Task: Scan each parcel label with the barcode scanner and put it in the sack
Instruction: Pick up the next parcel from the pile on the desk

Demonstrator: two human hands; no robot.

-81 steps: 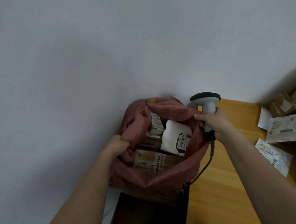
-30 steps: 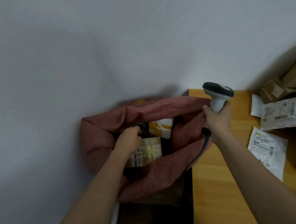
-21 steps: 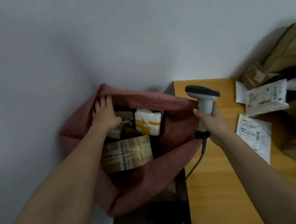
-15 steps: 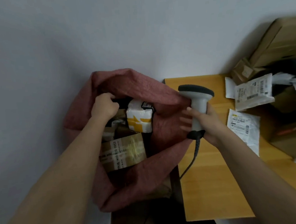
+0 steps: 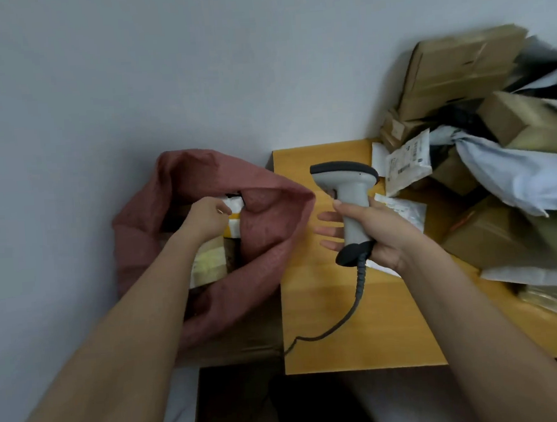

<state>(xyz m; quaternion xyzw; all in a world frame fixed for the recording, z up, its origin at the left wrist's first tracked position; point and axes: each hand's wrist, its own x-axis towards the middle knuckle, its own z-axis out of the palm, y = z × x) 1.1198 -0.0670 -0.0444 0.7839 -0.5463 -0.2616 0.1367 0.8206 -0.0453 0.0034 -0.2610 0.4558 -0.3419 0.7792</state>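
A reddish-brown sack (image 5: 266, 238) stands open left of the wooden table (image 5: 328, 332). Inside it lie a white-and-yellow parcel (image 5: 235, 218) and a brown taped parcel (image 5: 208, 265). My left hand (image 5: 206, 217) reaches into the sack's mouth with curled fingers beside the white-and-yellow parcel; what they hold is hidden. My right hand (image 5: 381, 233) holds the grey-and-white barcode scanner (image 5: 348, 186) by its handle above the table's left part, its head up. Its fingers stick out straight past the handle toward the sack.
Brown boxes (image 5: 490, 239), a grey poly bag (image 5: 515, 177) and a white labelled pouch (image 5: 407, 160) are piled on the table's right side. The scanner's cable (image 5: 353, 307) trails across the table to its left edge. A grey wall stands behind.
My left hand has moved from the sack's far rim down into its mouth. My right hand has drawn the scanner right, away from the sack, and its fingers have spread. The view shifted right.
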